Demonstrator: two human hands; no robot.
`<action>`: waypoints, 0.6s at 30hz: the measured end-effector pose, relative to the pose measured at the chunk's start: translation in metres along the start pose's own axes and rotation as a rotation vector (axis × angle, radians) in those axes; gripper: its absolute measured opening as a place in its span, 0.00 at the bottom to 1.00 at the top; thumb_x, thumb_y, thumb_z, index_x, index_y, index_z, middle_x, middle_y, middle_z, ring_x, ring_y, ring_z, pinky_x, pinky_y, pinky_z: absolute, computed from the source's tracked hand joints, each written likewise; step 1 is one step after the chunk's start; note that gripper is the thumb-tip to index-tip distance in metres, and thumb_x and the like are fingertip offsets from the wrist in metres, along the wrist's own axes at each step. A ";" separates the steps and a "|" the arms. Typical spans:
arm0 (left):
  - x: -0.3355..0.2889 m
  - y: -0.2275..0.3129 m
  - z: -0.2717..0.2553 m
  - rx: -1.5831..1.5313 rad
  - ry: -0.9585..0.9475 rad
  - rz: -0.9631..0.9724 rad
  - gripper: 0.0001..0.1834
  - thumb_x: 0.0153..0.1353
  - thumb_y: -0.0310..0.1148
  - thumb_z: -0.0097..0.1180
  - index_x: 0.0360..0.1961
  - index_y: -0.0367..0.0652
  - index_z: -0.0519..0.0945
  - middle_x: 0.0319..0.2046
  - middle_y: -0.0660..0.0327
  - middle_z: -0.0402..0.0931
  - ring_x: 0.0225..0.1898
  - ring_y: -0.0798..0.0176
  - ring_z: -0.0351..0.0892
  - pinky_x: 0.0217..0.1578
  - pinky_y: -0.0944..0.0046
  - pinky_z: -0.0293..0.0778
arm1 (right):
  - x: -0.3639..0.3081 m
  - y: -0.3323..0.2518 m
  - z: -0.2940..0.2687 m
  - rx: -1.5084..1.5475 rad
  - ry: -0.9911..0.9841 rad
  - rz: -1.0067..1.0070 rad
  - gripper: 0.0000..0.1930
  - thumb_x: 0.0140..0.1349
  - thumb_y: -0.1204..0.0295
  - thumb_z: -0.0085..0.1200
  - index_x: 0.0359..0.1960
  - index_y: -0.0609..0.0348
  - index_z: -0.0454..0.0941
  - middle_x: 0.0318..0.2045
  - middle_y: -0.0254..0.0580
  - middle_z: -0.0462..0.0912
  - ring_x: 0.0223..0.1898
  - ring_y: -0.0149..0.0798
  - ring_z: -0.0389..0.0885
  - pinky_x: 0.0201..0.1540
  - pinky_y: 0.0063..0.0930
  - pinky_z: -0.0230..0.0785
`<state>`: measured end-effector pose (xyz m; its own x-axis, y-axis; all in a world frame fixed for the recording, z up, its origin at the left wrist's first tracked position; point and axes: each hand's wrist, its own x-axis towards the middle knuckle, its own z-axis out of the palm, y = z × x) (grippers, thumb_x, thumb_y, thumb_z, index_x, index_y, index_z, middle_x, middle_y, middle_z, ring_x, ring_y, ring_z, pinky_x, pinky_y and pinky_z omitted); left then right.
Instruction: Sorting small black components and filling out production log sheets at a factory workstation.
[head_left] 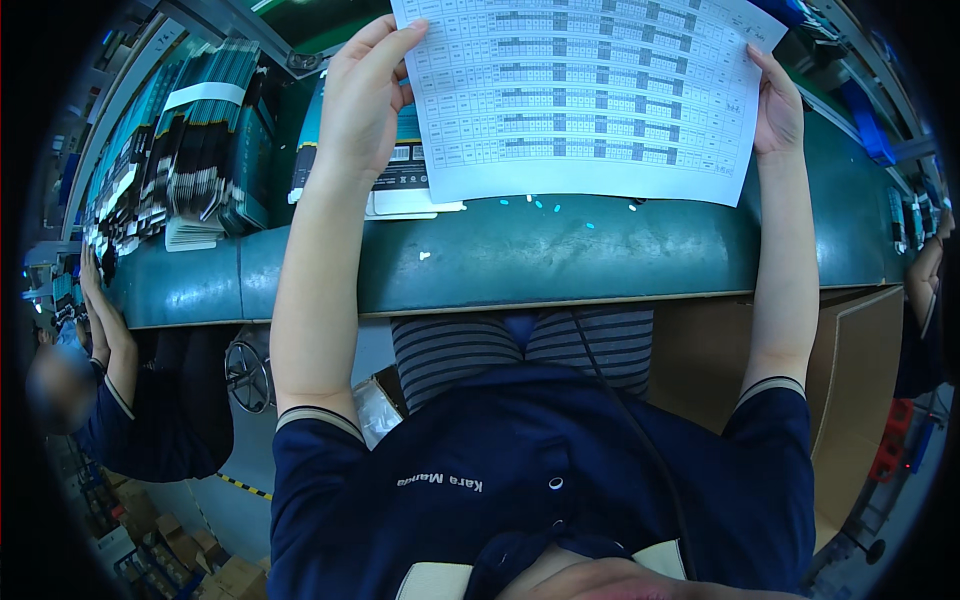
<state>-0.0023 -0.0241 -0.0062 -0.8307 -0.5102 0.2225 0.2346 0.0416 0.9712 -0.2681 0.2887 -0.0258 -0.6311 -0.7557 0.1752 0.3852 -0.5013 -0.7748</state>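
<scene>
Both of the person's hands hold up a sheet of paper (590, 115), white with a dark printed table of rows and shaded columns. It is raised over the far part of the counter (560, 262), its lower edge bowed a little and its top running out of view.

The left hand (362, 100) has the sheet by its left edge; its grip is pinching the paper, thumb laid on the printed side. The right hand (778, 112) pinches the right edge in the same way, thumb in front — most of its fingers are hidden behind the sheet.

Under the left wrist lie flat black-and-teal packs (400, 172), partly covered by the arm and the paper. Further left stands a big pile of thin teal-and-black packs (195, 150), with a white band (205, 94) around part of it. Small blue bits (590, 226) and a white scrap (424, 256) are scattered on the counter's green top.

A cardboard box (858, 385) stands open below the counter's edge on the right. At the far left sits a co-worker (160, 405) in dark clothes — hands raised to the counter beside the pile.
</scene>
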 end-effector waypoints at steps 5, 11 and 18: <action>-0.001 0.001 0.002 -0.004 0.005 0.001 0.15 0.64 0.39 0.52 0.45 0.41 0.78 0.41 0.61 0.79 0.42 0.67 0.74 0.45 0.64 0.69 | 0.000 0.001 0.001 -0.021 0.049 -0.011 0.13 0.62 0.73 0.52 0.46 0.68 0.75 0.45 0.52 0.80 0.46 0.43 0.81 0.47 0.36 0.76; -0.002 0.002 0.003 0.003 0.017 -0.015 0.15 0.63 0.40 0.54 0.44 0.42 0.79 0.42 0.60 0.79 0.44 0.66 0.74 0.46 0.62 0.68 | 0.001 -0.001 0.001 -0.019 0.006 0.020 0.14 0.62 0.73 0.52 0.48 0.68 0.74 0.46 0.53 0.80 0.47 0.43 0.81 0.48 0.37 0.76; -0.001 -0.002 0.000 0.003 0.012 0.000 0.16 0.63 0.40 0.54 0.46 0.41 0.79 0.42 0.60 0.79 0.44 0.66 0.74 0.47 0.62 0.68 | 0.001 0.000 0.000 -0.018 0.019 0.023 0.14 0.62 0.73 0.52 0.47 0.68 0.74 0.46 0.53 0.80 0.47 0.44 0.80 0.48 0.37 0.76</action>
<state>-0.0022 -0.0235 -0.0085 -0.8250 -0.5201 0.2212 0.2327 0.0442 0.9715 -0.2688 0.2874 -0.0254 -0.6347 -0.7588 0.1460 0.3880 -0.4764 -0.7890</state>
